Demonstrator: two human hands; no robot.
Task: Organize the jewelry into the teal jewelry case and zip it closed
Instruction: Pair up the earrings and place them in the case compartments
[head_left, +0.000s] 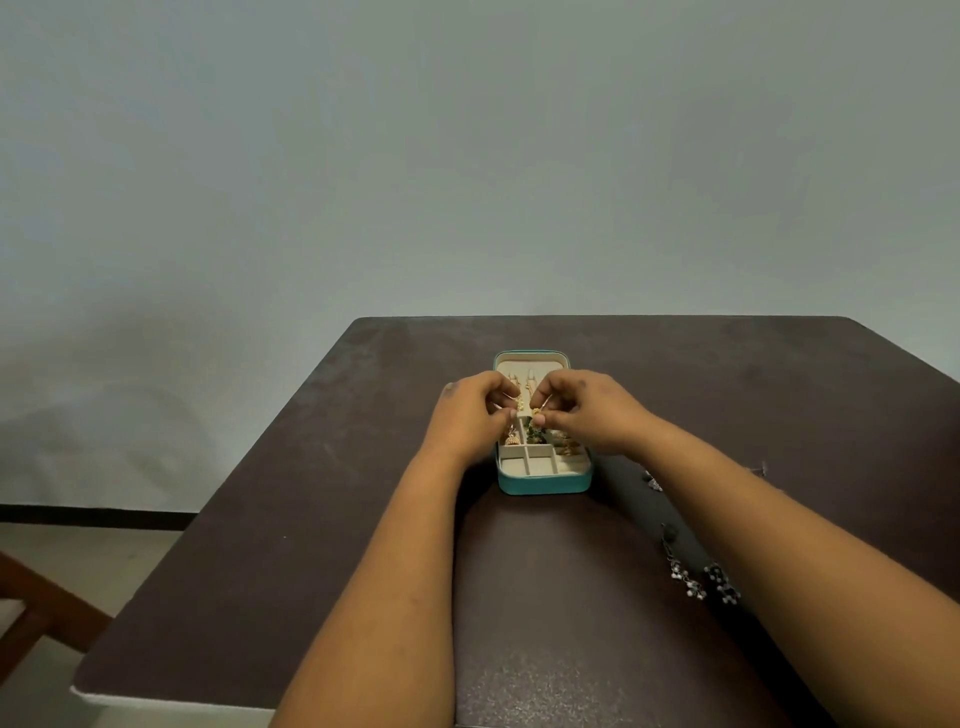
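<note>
The teal jewelry case (545, 483) lies open on the dark table, its cream lid (530, 362) flat behind the tray. Gold earrings hang in the lid, and gold and green pieces (532, 435) fill the middle compartments. The front compartments hold nothing. My left hand (470, 415) and my right hand (592, 410) meet over the case's middle. My right hand pinches a small gold earring (537, 415); my left fingers curl at the same spot, apparently pinching part of it. Dark beaded jewelry (698, 579) lies on the table under my right forearm.
The dark table (311, 519) ends at a white-edged front-left corner. More small dark pieces (653, 480) lie right of the case. A wooden chair part (31, 608) shows at the lower left, beside the table. A plain wall stands behind.
</note>
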